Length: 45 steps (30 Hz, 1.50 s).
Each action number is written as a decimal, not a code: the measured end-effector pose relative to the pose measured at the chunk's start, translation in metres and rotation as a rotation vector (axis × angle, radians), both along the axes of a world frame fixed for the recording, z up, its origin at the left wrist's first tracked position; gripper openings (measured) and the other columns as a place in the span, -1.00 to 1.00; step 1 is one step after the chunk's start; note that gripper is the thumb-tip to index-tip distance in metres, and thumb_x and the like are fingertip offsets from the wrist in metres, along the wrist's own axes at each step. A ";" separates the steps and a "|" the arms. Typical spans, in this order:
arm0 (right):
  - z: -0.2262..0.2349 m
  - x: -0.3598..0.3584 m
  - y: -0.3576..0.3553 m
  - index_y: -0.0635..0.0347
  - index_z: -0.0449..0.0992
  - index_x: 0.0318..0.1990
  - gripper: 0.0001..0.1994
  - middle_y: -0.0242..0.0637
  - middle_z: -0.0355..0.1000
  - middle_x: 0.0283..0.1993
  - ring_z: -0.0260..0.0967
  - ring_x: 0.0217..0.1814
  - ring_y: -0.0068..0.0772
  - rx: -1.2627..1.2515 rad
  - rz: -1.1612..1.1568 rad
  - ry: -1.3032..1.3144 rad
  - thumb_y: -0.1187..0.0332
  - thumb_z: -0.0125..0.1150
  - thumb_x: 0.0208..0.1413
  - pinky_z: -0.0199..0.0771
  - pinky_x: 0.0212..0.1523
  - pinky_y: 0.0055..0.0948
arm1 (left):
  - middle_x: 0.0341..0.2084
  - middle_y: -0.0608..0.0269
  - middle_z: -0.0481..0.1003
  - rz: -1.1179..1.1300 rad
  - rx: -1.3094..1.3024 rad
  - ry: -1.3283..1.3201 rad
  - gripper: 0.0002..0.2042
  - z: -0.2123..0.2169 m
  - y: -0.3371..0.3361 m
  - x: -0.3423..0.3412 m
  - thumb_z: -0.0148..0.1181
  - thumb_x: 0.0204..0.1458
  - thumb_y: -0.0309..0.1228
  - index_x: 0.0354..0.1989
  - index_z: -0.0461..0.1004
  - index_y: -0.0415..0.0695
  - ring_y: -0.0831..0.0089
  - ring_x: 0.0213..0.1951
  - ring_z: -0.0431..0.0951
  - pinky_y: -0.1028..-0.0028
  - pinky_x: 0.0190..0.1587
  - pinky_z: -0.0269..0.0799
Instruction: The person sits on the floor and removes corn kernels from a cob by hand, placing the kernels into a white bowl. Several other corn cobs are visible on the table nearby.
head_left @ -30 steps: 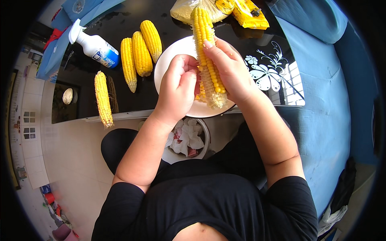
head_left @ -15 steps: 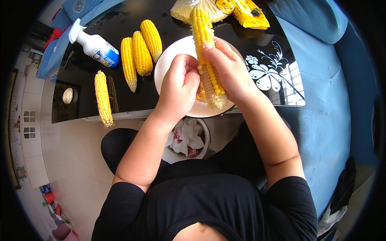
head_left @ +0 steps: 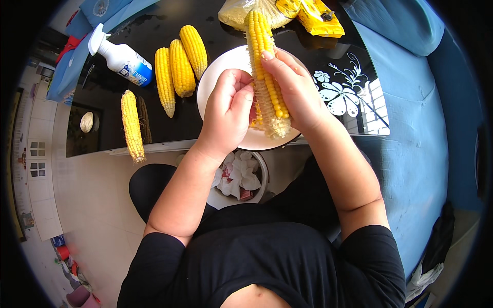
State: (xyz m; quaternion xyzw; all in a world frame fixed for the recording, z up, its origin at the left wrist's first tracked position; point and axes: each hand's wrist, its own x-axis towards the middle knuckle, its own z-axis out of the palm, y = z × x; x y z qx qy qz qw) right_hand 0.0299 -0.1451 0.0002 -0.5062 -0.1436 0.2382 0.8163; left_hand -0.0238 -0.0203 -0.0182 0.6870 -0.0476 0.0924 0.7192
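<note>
My right hand (head_left: 292, 90) grips a long yellow corn cob (head_left: 264, 61), held upright over a white plate (head_left: 215, 77). The cob's lower part is partly stripped, showing pale bare core. My left hand (head_left: 228, 110) presses against the cob's lower left side, fingers curled on the kernels. Three whole cobs (head_left: 179, 66) lie side by side just left of the plate. A fourth cob (head_left: 132, 124) lies further left near the table's front edge.
A white spray bottle with a blue label (head_left: 120, 56) lies at the back left of the black glass table (head_left: 102, 133). Yellow packets (head_left: 313, 15) sit behind the plate. A bin with crumpled paper (head_left: 239, 174) stands under the table. Blue sofa (head_left: 421, 133) on the right.
My left hand's fingers have shifted slightly along the cob's lower part; the cob and my right hand stay almost in place.
</note>
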 end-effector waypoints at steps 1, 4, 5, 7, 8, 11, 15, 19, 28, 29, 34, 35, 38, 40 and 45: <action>0.000 -0.001 0.000 0.26 0.18 0.05 -0.58 -0.32 0.30 -0.19 0.26 -0.20 -0.60 0.005 -0.004 -0.004 0.19 -0.03 0.13 0.33 -0.20 -0.58 | -0.44 0.34 0.32 -0.002 0.022 -0.018 -0.87 0.000 0.001 0.000 -0.05 0.10 -0.44 -0.29 0.23 -0.24 0.70 -0.46 0.29 0.69 -0.40 0.28; -0.002 -0.002 0.002 0.27 0.16 0.08 -0.56 -0.32 0.30 -0.19 0.26 -0.19 -0.60 0.000 -0.015 -0.047 0.20 -0.04 0.13 0.33 -0.18 -0.58 | -0.45 0.34 0.32 -0.001 0.072 -0.039 -0.87 -0.001 0.003 0.002 -0.03 0.09 -0.42 -0.31 0.24 -0.23 0.68 -0.43 0.30 0.66 -0.35 0.28; -0.003 -0.002 0.003 0.27 0.15 0.08 -0.56 -0.31 0.30 -0.19 0.26 -0.18 -0.60 -0.017 -0.019 -0.083 0.20 -0.04 0.13 0.33 -0.18 -0.58 | -0.45 0.34 0.32 0.006 0.078 -0.023 -0.86 -0.002 0.003 0.002 -0.03 0.09 -0.41 -0.32 0.24 -0.23 0.67 -0.43 0.30 0.65 -0.33 0.28; -0.004 -0.002 0.004 0.28 0.14 0.09 -0.55 -0.31 0.31 -0.19 0.25 -0.18 -0.61 -0.047 -0.027 -0.136 0.21 -0.04 0.13 0.32 -0.17 -0.58 | -0.46 0.33 0.32 0.008 0.062 -0.001 -0.87 -0.002 0.004 0.001 -0.03 0.09 -0.41 -0.33 0.25 -0.23 0.65 -0.42 0.31 0.64 -0.32 0.29; -0.005 -0.003 0.005 0.28 0.13 0.09 -0.55 -0.31 0.31 -0.19 0.25 -0.18 -0.61 -0.060 -0.033 -0.155 0.21 -0.04 0.13 0.32 -0.17 -0.59 | -0.46 0.32 0.32 0.003 0.040 0.006 -0.87 -0.002 0.004 0.001 -0.04 0.08 -0.42 -0.33 0.25 -0.23 0.64 -0.42 0.31 0.63 -0.32 0.29; -0.007 -0.001 0.005 0.29 0.14 0.08 -0.57 -0.31 0.31 -0.21 0.25 -0.19 -0.61 -0.089 -0.033 -0.205 0.22 -0.04 0.14 0.31 -0.18 -0.60 | -0.48 0.29 0.34 0.027 0.110 -0.012 -0.90 -0.002 0.002 0.001 -0.08 0.06 -0.47 -0.33 0.25 -0.25 0.60 -0.43 0.33 0.59 -0.33 0.31; -0.006 0.000 0.003 0.29 0.17 0.04 -0.60 -0.33 0.31 -0.22 0.25 -0.21 -0.62 -0.080 -0.003 -0.170 0.22 -0.05 0.14 0.32 -0.20 -0.59 | -0.50 0.26 0.35 0.099 0.308 -0.051 -0.92 -0.004 0.003 0.002 -0.16 0.03 -0.54 -0.33 0.25 -0.26 0.55 -0.45 0.34 0.54 -0.34 0.33; -0.002 -0.001 0.000 0.28 0.19 0.02 -0.61 -0.34 0.31 -0.22 0.24 -0.21 -0.62 -0.019 0.040 -0.084 0.21 -0.06 0.14 0.31 -0.19 -0.59 | -0.54 0.31 0.33 0.070 0.196 -0.035 -0.92 -0.001 0.004 0.001 -0.15 0.06 -0.52 -0.33 0.26 -0.24 0.60 -0.46 0.32 0.58 -0.37 0.31; -0.005 -0.003 0.005 0.27 0.13 0.10 -0.56 -0.33 0.31 -0.18 0.24 -0.17 -0.62 -0.052 -0.009 -0.165 0.20 -0.07 0.15 0.30 -0.14 -0.59 | -0.47 0.29 0.32 0.047 0.134 -0.036 -0.82 -0.002 0.002 0.002 -0.04 0.11 -0.35 -0.33 0.22 -0.23 0.61 -0.44 0.32 0.61 -0.35 0.30; -0.005 -0.004 0.005 0.27 0.13 0.10 -0.56 -0.33 0.31 -0.18 0.24 -0.17 -0.62 -0.050 -0.013 -0.167 0.20 -0.07 0.15 0.29 -0.14 -0.60 | -0.46 0.27 0.33 0.054 0.135 -0.046 -0.83 -0.003 0.002 0.001 -0.04 0.11 -0.37 -0.31 0.21 -0.23 0.59 -0.43 0.33 0.59 -0.34 0.31; -0.003 -0.003 0.005 0.26 0.13 0.09 -0.58 -0.33 0.31 -0.19 0.24 -0.18 -0.62 -0.043 0.004 -0.171 0.21 -0.08 0.16 0.30 -0.16 -0.60 | -0.40 0.19 0.34 0.118 0.309 -0.107 -0.88 -0.006 0.002 0.001 -0.09 0.10 -0.47 -0.26 0.18 -0.24 0.50 -0.38 0.37 0.53 -0.27 0.33; -0.003 -0.002 0.003 0.25 0.13 0.09 -0.58 -0.33 0.31 -0.20 0.25 -0.18 -0.62 -0.033 0.017 -0.151 0.21 -0.09 0.16 0.30 -0.16 -0.61 | -0.41 0.19 0.33 0.111 0.276 -0.101 -0.88 -0.007 0.002 0.001 -0.09 0.09 -0.48 -0.26 0.18 -0.24 0.51 -0.38 0.37 0.54 -0.28 0.33; -0.002 -0.002 0.002 0.24 0.13 0.09 -0.59 -0.33 0.31 -0.21 0.25 -0.19 -0.62 -0.023 0.043 -0.133 0.21 -0.10 0.16 0.31 -0.18 -0.61 | -0.42 0.23 0.32 0.072 0.143 -0.048 -0.89 -0.005 0.004 0.002 -0.10 0.08 -0.49 -0.26 0.19 -0.23 0.56 -0.40 0.35 0.58 -0.31 0.32; -0.002 -0.003 0.002 0.23 0.13 0.09 -0.59 -0.33 0.30 -0.21 0.24 -0.19 -0.62 -0.021 0.050 -0.126 0.21 -0.10 0.16 0.31 -0.18 -0.61 | -0.43 0.25 0.32 0.022 0.009 0.031 -0.90 0.001 0.004 -0.002 -0.10 0.08 -0.49 -0.27 0.19 -0.22 0.59 -0.41 0.34 0.61 -0.32 0.31; -0.004 -0.004 0.005 0.23 0.13 0.09 -0.59 -0.32 0.30 -0.21 0.25 -0.19 -0.62 -0.057 0.005 -0.180 0.21 -0.09 0.16 0.31 -0.19 -0.61 | -0.46 0.28 0.30 0.038 0.042 -0.020 -0.91 -0.001 0.002 0.000 -0.12 0.08 -0.50 -0.27 0.20 -0.23 0.64 -0.44 0.31 0.65 -0.37 0.28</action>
